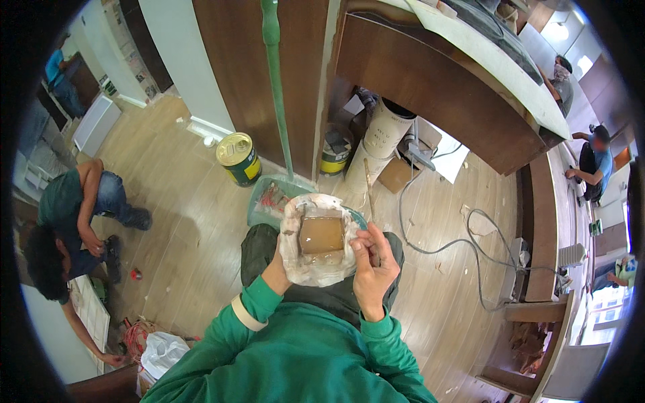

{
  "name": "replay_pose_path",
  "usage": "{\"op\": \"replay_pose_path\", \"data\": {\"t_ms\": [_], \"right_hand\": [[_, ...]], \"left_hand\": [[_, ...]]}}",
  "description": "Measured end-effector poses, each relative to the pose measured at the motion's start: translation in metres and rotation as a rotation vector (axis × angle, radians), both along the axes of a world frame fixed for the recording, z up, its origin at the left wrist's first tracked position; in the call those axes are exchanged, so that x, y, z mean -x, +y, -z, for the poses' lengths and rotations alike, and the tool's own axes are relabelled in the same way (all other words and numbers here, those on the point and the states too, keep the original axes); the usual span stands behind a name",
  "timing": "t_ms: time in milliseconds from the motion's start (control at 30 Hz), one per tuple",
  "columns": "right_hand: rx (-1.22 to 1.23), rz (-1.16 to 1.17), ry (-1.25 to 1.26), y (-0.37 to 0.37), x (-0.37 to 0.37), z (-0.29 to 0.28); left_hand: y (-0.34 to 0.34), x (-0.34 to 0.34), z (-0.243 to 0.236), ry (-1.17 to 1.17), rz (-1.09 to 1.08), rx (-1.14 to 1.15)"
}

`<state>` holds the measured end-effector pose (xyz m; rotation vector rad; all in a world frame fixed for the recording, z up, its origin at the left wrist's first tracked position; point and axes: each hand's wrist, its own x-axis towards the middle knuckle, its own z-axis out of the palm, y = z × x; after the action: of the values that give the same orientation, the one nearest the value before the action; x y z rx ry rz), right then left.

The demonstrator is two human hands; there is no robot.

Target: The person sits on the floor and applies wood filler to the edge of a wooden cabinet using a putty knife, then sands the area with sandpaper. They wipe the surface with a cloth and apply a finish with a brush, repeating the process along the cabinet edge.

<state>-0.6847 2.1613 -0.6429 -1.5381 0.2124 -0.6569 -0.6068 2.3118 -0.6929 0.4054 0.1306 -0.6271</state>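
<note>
A tub [295, 269] with a white, crusted, crumpled lining is held over my lap, and brown liquid [322, 235] lies inside it. My left hand [277, 274] grips the tub's lower left side, its fingers mostly hidden beneath. At the right rim, my right hand [375, 265] is closed, thumb and fingers pinching the edge of the tub. A bit of teal edge [356, 216] shows behind that rim. Just beyond the tub sits a green dustpan [256, 211] with reddish debris in it; its long green handle [272, 67] rises against a brown panel.
Two yellow-and-dark-green cans [240, 161] [334, 158] and a thick cardboard tube [381, 141] stand ahead. A thin stick [369, 191] leans near the tub. A dark cable [447, 250] loops over the floor at right. One person [74, 215] crouches at left; others work farther off.
</note>
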Motion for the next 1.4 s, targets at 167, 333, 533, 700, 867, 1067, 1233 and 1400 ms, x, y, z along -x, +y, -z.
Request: {"op": "replay_pose_path", "data": {"t_ms": [167, 333, 533, 700, 867, 1067, 1233, 1400], "right_hand": [[-0.12, -0.168, -0.032, -0.016, 0.008, -0.033], [0.079, -0.218, -0.066, -0.065, 0.008, -0.082], [0.083, -0.272, -0.077, -0.078, -0.002, -0.146], [0.136, -0.419, 0.093, -0.085, -0.004, -0.172], [0.164, -0.484, 0.27, -0.082, -0.012, -0.184], [0.241, -0.529, 0.341, -0.078, -0.023, -0.177], [0.292, -0.536, 0.329, -0.074, -0.025, -0.176], [0.229, -0.459, 0.203, -0.079, -0.008, -0.182]], "left_hand": [[0.003, -0.005, -0.037, 0.074, 0.079, 0.095], [0.028, -0.029, -0.005, -0.11, 0.036, 0.051], [0.021, -0.037, -0.046, -0.283, 0.044, -0.012], [0.011, -0.041, -0.049, -0.182, 0.148, 0.169], [0.001, -0.038, -0.051, -0.159, 0.242, 0.351], [0.0, -0.041, -0.058, -0.176, 0.258, 0.314], [-0.001, -0.043, -0.061, -0.214, 0.198, 0.154], [0.008, -0.045, -0.06, -0.237, 0.162, 0.094]]}}
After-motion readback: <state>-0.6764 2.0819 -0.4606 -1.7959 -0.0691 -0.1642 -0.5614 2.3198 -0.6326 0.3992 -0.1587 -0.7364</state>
